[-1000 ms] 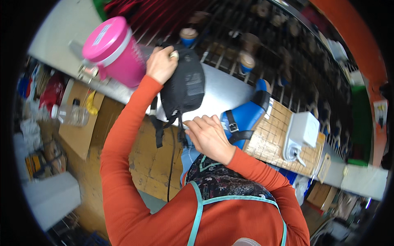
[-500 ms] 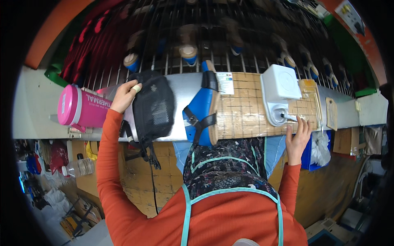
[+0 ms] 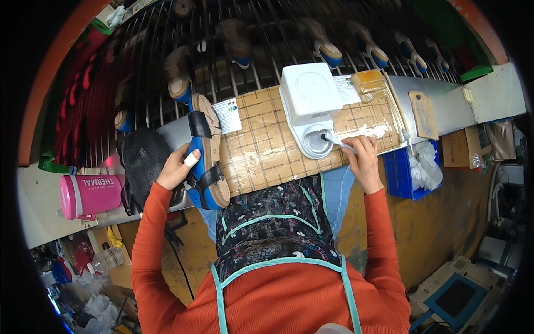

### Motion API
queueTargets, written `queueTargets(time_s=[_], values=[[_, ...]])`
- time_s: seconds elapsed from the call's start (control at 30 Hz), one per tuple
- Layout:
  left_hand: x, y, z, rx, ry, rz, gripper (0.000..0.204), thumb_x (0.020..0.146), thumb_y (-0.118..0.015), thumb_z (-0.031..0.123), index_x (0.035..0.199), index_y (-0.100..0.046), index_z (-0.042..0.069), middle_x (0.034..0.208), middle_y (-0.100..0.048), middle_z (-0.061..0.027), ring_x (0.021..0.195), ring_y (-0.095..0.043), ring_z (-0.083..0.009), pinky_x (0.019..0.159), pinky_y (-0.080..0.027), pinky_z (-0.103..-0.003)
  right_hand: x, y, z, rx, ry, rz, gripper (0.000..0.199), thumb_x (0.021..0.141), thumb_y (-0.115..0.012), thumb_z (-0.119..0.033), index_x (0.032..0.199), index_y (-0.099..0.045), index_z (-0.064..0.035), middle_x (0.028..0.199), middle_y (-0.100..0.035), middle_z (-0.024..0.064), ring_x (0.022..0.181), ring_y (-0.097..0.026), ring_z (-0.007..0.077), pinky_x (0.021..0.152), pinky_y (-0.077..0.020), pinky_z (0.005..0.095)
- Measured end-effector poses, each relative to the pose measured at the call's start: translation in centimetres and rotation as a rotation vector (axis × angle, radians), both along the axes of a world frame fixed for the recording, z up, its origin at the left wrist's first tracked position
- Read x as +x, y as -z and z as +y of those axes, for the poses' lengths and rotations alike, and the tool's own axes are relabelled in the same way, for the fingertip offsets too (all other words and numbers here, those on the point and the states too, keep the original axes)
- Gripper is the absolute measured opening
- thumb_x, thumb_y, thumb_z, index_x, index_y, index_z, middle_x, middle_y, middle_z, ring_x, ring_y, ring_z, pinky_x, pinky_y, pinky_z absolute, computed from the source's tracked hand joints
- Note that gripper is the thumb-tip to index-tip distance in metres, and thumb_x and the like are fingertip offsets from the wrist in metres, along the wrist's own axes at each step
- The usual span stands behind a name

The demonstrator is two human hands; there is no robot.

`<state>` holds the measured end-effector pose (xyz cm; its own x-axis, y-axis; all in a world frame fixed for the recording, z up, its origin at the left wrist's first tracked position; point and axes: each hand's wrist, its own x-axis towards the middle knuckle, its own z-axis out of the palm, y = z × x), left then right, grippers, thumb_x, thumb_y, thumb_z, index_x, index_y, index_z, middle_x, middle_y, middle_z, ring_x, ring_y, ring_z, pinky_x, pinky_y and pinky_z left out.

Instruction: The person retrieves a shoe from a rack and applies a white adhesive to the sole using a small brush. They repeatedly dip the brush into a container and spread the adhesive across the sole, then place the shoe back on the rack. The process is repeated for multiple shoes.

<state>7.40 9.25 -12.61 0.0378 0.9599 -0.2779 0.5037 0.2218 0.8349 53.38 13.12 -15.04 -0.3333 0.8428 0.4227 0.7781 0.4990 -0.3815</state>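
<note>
My left hand [image 3: 177, 168], with a white wrap on its thumb, is closed on the side of a blue sandal [image 3: 211, 149] with black straps and a tan sole. The sandal lies at the left end of a tape-covered cardboard sheet [image 3: 256, 161]. On that sheet stands a white dispenser [image 3: 310, 94] with a small round cup [image 3: 316, 146] at its front. Pinched in my right hand [image 3: 362, 160] is a thin pale-handled brush [image 3: 338, 141]. Its dark tip dips into the cup; the bristles do not show clearly.
A black mesh bag [image 3: 143, 158] and a pink jug [image 3: 92, 196] stand at the left. Beyond the bench, several sandals [image 3: 320, 44] rest on a rack of metal rods. An amber block [image 3: 369, 83] lies behind the sheet's right side. Below the right side sits a blue bin [image 3: 397, 172].
My left hand has left the black bag and closed on the sandal. My right hand, near the brush handle before, now pinches it. The whole view has turned and shifted.
</note>
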Motion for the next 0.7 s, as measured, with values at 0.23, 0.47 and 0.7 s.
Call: queueTargets(time_s=[0.23, 0.47, 0.7], values=[[1.9, 0.1, 0.6, -0.050, -0.143, -0.035, 0.070, 0.079, -0.070, 0.053, 0.112, -0.056, -0.008, 0.089, -0.064, -0.0138, 0.081, -0.063, -0.0167, 0.072, -0.051, -0.027, -1.3, -1.4, -1.1, 0.146, 0.110, -0.166, 0.018, 0.081, -0.070, -0.013, 0.099, -0.069, -0.0170, 0.085, -0.056, -0.0003, 0.077, -0.055, 0.0159, 0.077, -0.0307, 0.0369], [3.8, 1.3, 0.1, -0.115, -0.400, -0.676, 0.067, 0.087, -0.061, 0.054, 0.125, -0.055, 0.000, 0.106, -0.064, -0.0090, 0.093, -0.064, -0.0161, 0.086, -0.050, -0.028, -2.2, -3.1, -1.7, 0.177, 0.166, -0.137, 0.018, 0.079, -0.073, -0.015, 0.096, -0.071, -0.0208, 0.081, -0.055, -0.0037, 0.074, -0.053, 0.0137, 0.078, -0.0294, 0.0378], [6.4, -1.5, 5.5, 0.177, -0.114, -1.559, 0.113, 0.070, -0.058, 0.080, 0.147, -0.025, 0.004, 0.121, -0.054, -0.0259, 0.093, -0.064, -0.0379, 0.071, -0.059, -0.047, -2.7, -3.5, -1.7, 0.242, 0.120, -0.250, 0.015, 0.080, -0.072, -0.015, 0.095, -0.071, -0.0194, 0.082, -0.056, -0.0034, 0.074, -0.053, 0.0129, 0.076, -0.0279, 0.0364]])
